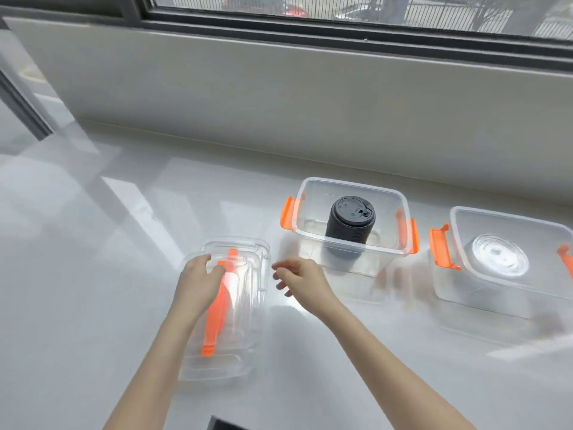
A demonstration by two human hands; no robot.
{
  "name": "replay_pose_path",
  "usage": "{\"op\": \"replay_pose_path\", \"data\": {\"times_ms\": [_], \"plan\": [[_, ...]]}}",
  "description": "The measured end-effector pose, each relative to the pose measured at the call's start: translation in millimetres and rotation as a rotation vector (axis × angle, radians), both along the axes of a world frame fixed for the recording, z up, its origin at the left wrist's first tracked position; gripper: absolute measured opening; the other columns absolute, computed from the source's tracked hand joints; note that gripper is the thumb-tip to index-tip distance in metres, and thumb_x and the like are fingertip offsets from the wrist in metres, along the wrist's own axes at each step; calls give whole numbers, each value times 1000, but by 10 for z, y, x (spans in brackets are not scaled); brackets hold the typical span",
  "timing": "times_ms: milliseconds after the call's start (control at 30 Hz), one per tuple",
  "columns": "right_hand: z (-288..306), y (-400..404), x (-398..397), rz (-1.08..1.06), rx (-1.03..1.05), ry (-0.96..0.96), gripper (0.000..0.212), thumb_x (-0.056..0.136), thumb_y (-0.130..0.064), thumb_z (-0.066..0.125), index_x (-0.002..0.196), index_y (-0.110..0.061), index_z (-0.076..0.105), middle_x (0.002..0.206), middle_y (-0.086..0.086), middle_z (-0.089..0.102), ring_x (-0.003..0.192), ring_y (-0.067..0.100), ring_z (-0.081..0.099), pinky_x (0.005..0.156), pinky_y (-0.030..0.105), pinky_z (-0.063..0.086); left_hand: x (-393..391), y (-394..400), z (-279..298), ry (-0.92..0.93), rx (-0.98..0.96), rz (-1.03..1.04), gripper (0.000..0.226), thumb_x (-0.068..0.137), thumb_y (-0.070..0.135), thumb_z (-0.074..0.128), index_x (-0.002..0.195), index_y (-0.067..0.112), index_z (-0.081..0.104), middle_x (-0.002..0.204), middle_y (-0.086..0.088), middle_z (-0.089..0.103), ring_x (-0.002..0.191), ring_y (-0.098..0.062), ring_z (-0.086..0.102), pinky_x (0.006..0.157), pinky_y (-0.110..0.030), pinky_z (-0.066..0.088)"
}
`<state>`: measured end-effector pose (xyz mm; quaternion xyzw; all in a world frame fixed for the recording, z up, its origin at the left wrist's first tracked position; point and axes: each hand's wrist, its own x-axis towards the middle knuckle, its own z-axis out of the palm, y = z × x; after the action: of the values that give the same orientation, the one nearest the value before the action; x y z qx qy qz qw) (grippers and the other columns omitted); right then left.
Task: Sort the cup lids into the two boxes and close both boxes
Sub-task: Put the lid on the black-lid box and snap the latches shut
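Clear plastic box covers with orange handles (228, 305) sit stacked on the white counter (93, 274), long axis running away from the person. Left hand (198, 282) rests on the far end of the stack, fingers curled over the top cover; can't tell if it's actually gripped. Right hand (299, 279) hovers just right of the stack, fingers loose, holding nothing. Stack of black cup lids (350, 221) is already in the nearer clear box with orange clips (350, 246), clear cup lids (499, 259) in the far-right clear box (496, 293). Both boxes are open, nothing blocking, so I'd guess covers go on next.
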<state>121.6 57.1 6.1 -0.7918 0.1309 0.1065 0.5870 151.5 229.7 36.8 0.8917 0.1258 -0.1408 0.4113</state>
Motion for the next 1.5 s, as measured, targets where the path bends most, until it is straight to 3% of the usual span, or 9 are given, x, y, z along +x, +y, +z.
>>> {"op": "replay_pose_path", "data": {"times_ms": [200,500,667,733,833,1067,1167,1300,1500], "plan": [[-496,437,111,-69,-150,145,33,81,-13,55,111,-3,58,90,8,60,87,27,62,81,41,55,-59,450,-301,125,58,27,52,92,19,44,138,-3,32,145,-21,34,137,-30,29,109,-38,25],[-556,551,157,-48,-300,94,35,77,-3,50,111,-5,56,69,-2,54,72,21,55,64,27,42,-13,557,-377,111,-17,50,54,92,22,42,142,3,30,150,-17,30,138,-29,29,109,-37,27],[-46,425,154,-138,-137,-101,31,81,-5,54,111,-6,59,69,-2,58,67,21,62,70,37,57,101,508,-179,22,-55,82,55,93,30,41,140,3,31,149,-18,33,138,-30,31,109,-39,28],[224,322,182,-176,-11,-166,30,84,-5,56,113,-5,58,74,1,60,64,19,65,62,31,60,171,442,-104,-7,-131,99,39,91,31,41,112,-1,47,141,-24,40,130,-35,38,103,-42,34],[667,90,211,-202,166,-266,28,87,-7,57,115,-9,58,80,7,64,62,13,66,52,25,57,266,207,119,-27,-271,82,29,88,34,45,71,12,35,111,-20,51,107,-31,49,79,-38,36],[1597,-667,123,-212,228,-370,18,87,-13,59,102,-20,65,73,-7,71,59,6,59,52,18,50,505,-520,614,145,-859,-40,37,94,40,35,124,19,42,115,-12,58,112,-27,57,98,-42,43],[1919,-967,16,-11,202,-325,27,83,-9,61,109,-9,67,90,3,72,69,8,65,60,18,52,666,-757,777,240,-958,-130,40,92,53,27,116,25,43,103,-15,64,108,-31,58,103,-44,40],[2027,-1188,-79,137,-31,-352,29,78,-7,68,105,-17,71,99,5,75,85,13,65,81,24,53,900,-928,817,220,-1177,-135,55,90,57,28,106,13,55,105,-18,61,103,-29,61,93,-39,46],[1391,-1218,136,185,-487,-355,29,72,-7,73,96,-24,73,85,-14,58,70,4,47,63,12,36,1098,-1154,560,5,-984,-285,30,80,27,63,103,9,66,93,-1,72,84,-12,68,75,-25,54]]}}
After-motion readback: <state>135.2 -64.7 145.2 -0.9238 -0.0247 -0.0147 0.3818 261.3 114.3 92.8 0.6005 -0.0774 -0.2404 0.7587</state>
